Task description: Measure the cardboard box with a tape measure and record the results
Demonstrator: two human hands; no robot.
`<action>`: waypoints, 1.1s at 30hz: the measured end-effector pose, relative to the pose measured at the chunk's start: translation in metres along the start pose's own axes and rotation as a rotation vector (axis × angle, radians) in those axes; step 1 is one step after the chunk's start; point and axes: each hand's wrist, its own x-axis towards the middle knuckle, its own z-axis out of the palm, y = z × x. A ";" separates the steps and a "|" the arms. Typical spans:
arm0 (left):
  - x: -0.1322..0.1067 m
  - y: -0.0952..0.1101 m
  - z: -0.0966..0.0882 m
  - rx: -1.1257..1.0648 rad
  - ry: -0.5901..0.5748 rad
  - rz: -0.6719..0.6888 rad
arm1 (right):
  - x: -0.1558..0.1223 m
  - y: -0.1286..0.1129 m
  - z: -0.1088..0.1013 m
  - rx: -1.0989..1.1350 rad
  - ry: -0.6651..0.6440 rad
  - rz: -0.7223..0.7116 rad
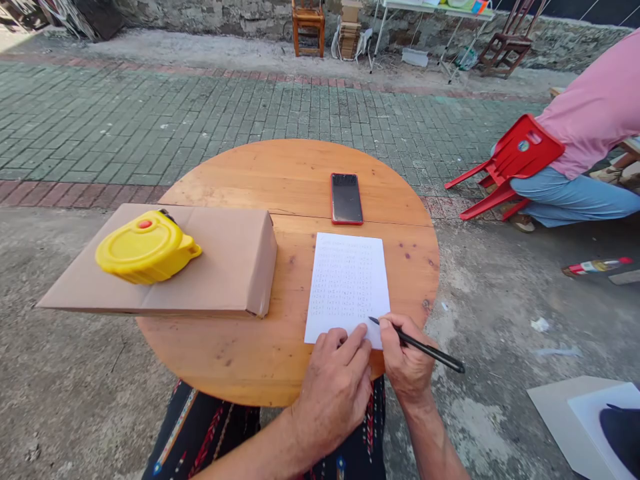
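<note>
A sheet of white paper covered in rows of small handwriting lies on the round wooden table. My right hand grips a black pen, its tip at the lower right of the written rows. Across the sheet's bottom edge rests my left hand, fingers loosely bent and apart, pressing on the paper; its thumb is partly hidden. Just beyond the sheet lies a phone with a red edge and a dark screen.
On the table's left sits a cardboard box with a yellow tape measure on top. To the right, a person in a pink shirt sits on a red plastic chair. A bottle lies on the ground.
</note>
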 end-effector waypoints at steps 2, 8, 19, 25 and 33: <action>0.000 0.000 0.000 0.002 -0.004 -0.004 | 0.000 0.000 0.000 0.001 0.002 0.003; -0.001 -0.001 0.001 0.002 -0.009 -0.002 | 0.004 -0.004 -0.001 -0.003 -0.002 -0.031; 0.000 0.000 0.001 0.009 -0.018 -0.006 | -0.013 0.011 0.001 0.091 0.135 0.184; -0.002 -0.001 0.002 0.065 -0.030 0.033 | -0.010 0.011 -0.001 0.068 0.119 0.198; -0.001 0.001 0.000 0.084 -0.050 0.024 | -0.008 0.011 -0.005 0.044 0.051 0.109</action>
